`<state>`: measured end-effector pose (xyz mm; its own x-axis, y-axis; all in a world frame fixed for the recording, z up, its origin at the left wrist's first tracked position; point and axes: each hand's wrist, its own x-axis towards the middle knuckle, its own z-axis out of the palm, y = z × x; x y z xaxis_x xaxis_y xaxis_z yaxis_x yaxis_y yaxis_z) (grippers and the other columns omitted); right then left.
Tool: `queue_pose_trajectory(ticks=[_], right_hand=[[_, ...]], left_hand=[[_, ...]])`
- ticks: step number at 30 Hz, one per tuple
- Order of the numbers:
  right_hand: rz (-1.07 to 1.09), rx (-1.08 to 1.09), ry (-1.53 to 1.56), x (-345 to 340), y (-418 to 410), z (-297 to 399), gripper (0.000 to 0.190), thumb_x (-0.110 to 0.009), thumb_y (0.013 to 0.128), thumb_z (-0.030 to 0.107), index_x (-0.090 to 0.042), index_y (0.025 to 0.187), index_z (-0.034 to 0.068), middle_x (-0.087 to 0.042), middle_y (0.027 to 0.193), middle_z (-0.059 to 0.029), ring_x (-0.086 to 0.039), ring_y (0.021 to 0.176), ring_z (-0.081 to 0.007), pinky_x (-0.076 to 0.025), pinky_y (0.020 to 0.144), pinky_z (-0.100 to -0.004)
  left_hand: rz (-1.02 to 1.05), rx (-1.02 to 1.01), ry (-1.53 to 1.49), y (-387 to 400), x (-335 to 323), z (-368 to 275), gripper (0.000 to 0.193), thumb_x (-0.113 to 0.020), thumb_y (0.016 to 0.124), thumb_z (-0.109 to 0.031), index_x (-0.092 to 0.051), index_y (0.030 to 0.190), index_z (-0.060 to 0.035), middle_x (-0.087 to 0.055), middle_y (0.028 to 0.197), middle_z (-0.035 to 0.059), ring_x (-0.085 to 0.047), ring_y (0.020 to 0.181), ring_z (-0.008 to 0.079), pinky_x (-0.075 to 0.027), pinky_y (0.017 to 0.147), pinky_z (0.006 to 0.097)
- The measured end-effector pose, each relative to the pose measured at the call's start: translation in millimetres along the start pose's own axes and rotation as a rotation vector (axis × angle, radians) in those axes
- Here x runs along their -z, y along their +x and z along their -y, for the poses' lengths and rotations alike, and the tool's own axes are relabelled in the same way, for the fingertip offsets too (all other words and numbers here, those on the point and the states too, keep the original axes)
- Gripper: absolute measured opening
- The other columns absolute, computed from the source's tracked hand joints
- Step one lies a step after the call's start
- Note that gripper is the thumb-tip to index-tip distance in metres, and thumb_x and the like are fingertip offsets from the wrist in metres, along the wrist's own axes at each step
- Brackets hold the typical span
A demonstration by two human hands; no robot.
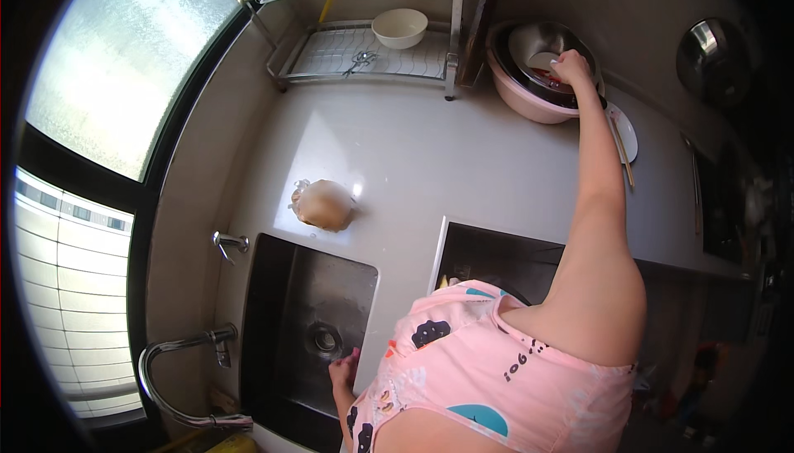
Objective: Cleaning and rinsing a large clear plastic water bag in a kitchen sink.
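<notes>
My right hand (572, 68) is stretched far out over a steel bowl (536, 37), its fingers curled. Something red and white shows below the fingers; whether they hold it is too small to tell. The steel bowl sits inside a dark pan (518, 59), which rests in a pink basin (527, 103). Low in the view, my left hand (343, 371) is at the near right side of the steel sink (335, 273), close to the drain (324, 339). A bit of pink shows at its fingertips, and what it is stays unclear.
A brown round thing in clear plastic (324, 205), partly blurred, lies on the counter (397, 143). Behind stands a metal rack (456, 37) with a white bowl (400, 28). Chopsticks (622, 149) rest on a white plate (626, 127). A curved faucet (149, 369) arches left of the sink.
</notes>
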<state>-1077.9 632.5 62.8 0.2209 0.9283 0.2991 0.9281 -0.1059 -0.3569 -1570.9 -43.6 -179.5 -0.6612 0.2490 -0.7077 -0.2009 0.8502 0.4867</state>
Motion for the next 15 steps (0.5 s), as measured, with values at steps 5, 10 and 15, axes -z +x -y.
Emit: queue_pose_trajectory(ticks=[5,10,15], right_hand=[[0.023,0.08,0.167,12,6,6,0.026,-0.066,0.07,0.034,-0.069,0.083,0.012,-0.067,0.083,-0.0103,-0.064,0.079,-0.0288,-0.049,0.073,-0.037],[0.119,0.449,0.749,5,-39,75,0.022,-0.072,0.07,0.017,-0.065,0.082,0.001,-0.066,0.075,-0.0075,-0.061,0.07,-0.0129,-0.048,0.067,-0.0259],[0.063,0.525,0.933,13,-51,155,0.019,-0.072,0.071,0.018,-0.064,0.08,0.003,-0.066,0.072,-0.0061,-0.063,0.066,-0.0116,-0.049,0.062,-0.025]], left_hand=[[-0.002,-0.019,-0.023,-6,-3,-11,0.033,-0.076,0.067,-0.023,-0.06,0.072,0.0053,-0.062,0.071,0.0056,-0.054,0.06,0.0107,-0.044,0.055,0.0243],[-0.05,-0.001,0.021,-26,1,-23,0.044,-0.082,0.061,-0.034,-0.062,0.07,0.0045,-0.064,0.073,0.0068,-0.057,0.065,0.011,-0.046,0.062,0.0244],[-0.145,-0.022,0.25,-31,1,-33,0.056,-0.08,0.057,-0.044,-0.066,0.078,0.0051,-0.067,0.078,0.0117,-0.062,0.074,0.0179,-0.048,0.072,0.0291]])
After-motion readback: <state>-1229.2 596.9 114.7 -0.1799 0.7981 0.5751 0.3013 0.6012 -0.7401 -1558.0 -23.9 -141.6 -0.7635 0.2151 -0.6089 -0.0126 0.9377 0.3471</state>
